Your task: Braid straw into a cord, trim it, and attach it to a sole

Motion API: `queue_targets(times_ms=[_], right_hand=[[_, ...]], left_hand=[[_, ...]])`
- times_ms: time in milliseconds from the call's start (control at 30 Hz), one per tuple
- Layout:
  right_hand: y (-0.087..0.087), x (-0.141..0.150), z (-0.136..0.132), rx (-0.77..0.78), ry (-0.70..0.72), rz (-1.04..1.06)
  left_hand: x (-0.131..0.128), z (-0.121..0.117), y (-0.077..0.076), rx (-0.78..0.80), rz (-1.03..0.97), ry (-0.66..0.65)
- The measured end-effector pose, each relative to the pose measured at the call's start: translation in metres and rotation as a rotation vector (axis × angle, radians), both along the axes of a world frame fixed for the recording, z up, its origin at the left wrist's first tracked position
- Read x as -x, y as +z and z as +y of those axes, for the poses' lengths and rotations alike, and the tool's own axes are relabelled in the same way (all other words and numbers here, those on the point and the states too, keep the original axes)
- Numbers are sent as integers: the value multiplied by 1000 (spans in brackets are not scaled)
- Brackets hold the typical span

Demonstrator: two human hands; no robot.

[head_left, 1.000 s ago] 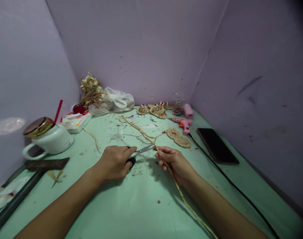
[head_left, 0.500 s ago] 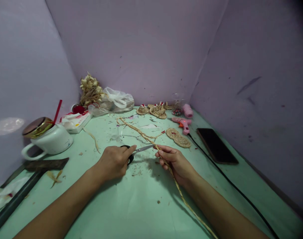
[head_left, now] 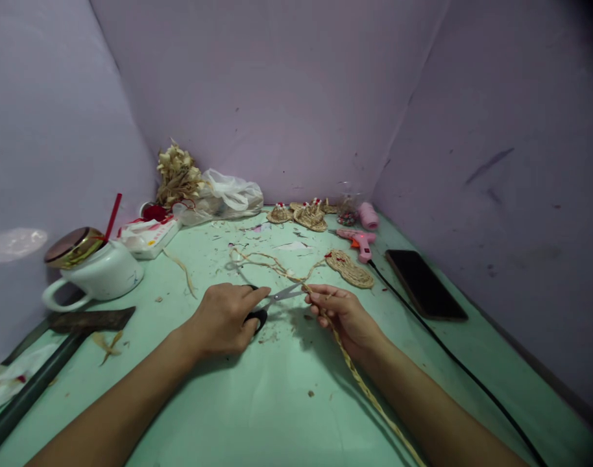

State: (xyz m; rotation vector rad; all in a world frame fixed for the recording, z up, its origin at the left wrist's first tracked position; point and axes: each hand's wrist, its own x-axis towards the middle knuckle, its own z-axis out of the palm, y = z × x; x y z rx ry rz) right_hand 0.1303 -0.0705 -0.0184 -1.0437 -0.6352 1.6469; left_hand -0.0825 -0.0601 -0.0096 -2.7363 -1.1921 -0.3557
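My left hand (head_left: 226,318) is closed around the black handles of a pair of scissors (head_left: 277,299), whose blades point right toward my right hand. My right hand (head_left: 345,314) pinches a braided straw rope (head_left: 369,395) that trails back under my right forearm toward the near edge. The blades meet the rope just beyond my right fingertips. Past the blades, a loose length of the same braid (head_left: 265,258) lies curled on the green tabletop (head_left: 257,402).
A white mug with a gold lid (head_left: 89,266) stands at left, near a dark metal tool (head_left: 58,344). A coiled straw mat (head_left: 349,268), pink glue gun (head_left: 357,241) with black cord, phone (head_left: 425,283), plastic bag (head_left: 226,194) and small straw pieces (head_left: 301,214) lie behind.
The scissors closed and reopened at the rope. The far length of braid, earlier stretched straight toward the back, now lies slack and curled nearer the hands.
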Motion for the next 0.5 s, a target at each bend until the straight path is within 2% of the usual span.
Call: queue_targets(times_ms=[333,500], right_hand=[[-3,1,0,-22,-22,-53],[-4,2,0,-39,-39,-110]], left_hand=[[-1,0,-1,-113,82,-30],[-1,-1,-1,-102,89,-24]])
